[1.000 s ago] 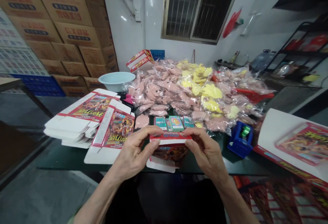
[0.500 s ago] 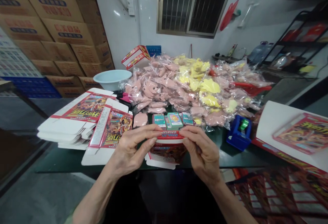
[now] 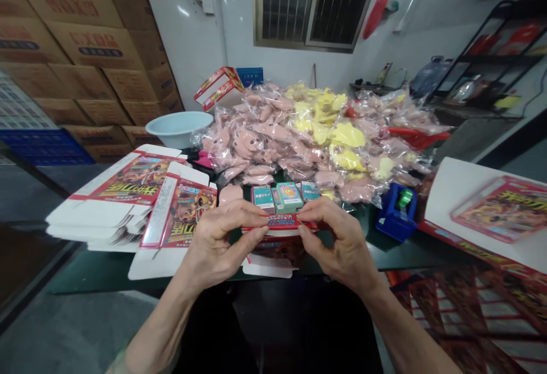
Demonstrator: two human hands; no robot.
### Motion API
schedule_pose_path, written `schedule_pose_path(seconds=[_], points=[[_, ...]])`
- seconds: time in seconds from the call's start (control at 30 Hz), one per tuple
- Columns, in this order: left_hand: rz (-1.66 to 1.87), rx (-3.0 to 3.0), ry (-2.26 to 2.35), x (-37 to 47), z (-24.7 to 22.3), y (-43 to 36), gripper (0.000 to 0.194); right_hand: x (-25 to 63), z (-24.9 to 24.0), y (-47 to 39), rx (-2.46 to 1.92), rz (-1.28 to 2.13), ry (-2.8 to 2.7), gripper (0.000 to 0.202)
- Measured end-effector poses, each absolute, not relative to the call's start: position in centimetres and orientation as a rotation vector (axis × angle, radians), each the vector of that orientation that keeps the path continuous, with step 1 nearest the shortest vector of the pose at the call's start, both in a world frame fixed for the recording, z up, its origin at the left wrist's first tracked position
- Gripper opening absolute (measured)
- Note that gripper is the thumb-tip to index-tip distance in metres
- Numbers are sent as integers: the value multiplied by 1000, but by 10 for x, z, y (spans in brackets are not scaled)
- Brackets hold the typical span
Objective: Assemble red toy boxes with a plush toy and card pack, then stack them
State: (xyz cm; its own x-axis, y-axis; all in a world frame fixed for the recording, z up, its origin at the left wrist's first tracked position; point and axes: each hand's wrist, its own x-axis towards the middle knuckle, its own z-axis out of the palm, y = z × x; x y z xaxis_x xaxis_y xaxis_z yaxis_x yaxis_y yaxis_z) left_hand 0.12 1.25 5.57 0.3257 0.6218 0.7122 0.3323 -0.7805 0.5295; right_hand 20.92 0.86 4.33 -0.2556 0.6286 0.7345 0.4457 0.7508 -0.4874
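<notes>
A red printed carton [image 3: 284,223] is held at the table's front edge, a white flap hanging from its near end. My left hand [image 3: 228,240] pinches its left part between thumb and fingers. On the right part, my right hand [image 3: 335,243] pinches the same red panel. Just behind the carton stand small stacks of cards: a teal one [image 3: 262,198], a green one with a yellow picture [image 3: 289,196] and another teal one [image 3: 310,191]. Flat unfolded cartons [image 3: 182,208] lie left of my left hand.
Behind the cards spreads a big heap of bagged pink and yellow pieces [image 3: 273,134]. A blue tape dispenser [image 3: 396,212] and an open display box [image 3: 482,203] are on the right. A pale blue basin [image 3: 179,126] stands back left, before stacked brown boxes [image 3: 98,49].
The red panel between my hands has tipped so that more of its printed face shows. Both hands keep their pinch on it. The view has shifted slightly.
</notes>
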Motion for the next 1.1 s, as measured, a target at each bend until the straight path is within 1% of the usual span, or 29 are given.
schedule_pose_path(seconds=[0.1,0.37,0.47,0.6,0.7,0.8,0.83,0.93,1.03,1.1], points=[[1545,2305,918,4,47,8,14,207,39,8,-802,117,-1885,13],[1642,2359,922,10,11,-2,35,209,11,-2,-793,93,-1822,37],[1786,2283,933,16,0,4,38,201,7,-1,-807,74,-1752,37],[1891,2061,1036,25,-9,10,39,199,2,1,-853,89,-1717,35],[1906,1757,1122,31,-9,9,45,233,-7,1,-1111,46,-1541,39],[1898,1609,1142,35,-9,7,48,293,-17,-2,-1546,-113,-1111,33],[1924,1603,1153,36,-10,6,48,313,-21,-2,-1679,-168,-1010,35],[1994,1627,1164,39,-14,7,48,352,-35,6,-1907,-223,-898,53],[2008,1627,1143,39,-18,10,49,357,-49,27,-2066,-231,-824,75],[2010,1612,1140,39,-20,13,49,352,-56,41,-2143,-234,-769,82]])
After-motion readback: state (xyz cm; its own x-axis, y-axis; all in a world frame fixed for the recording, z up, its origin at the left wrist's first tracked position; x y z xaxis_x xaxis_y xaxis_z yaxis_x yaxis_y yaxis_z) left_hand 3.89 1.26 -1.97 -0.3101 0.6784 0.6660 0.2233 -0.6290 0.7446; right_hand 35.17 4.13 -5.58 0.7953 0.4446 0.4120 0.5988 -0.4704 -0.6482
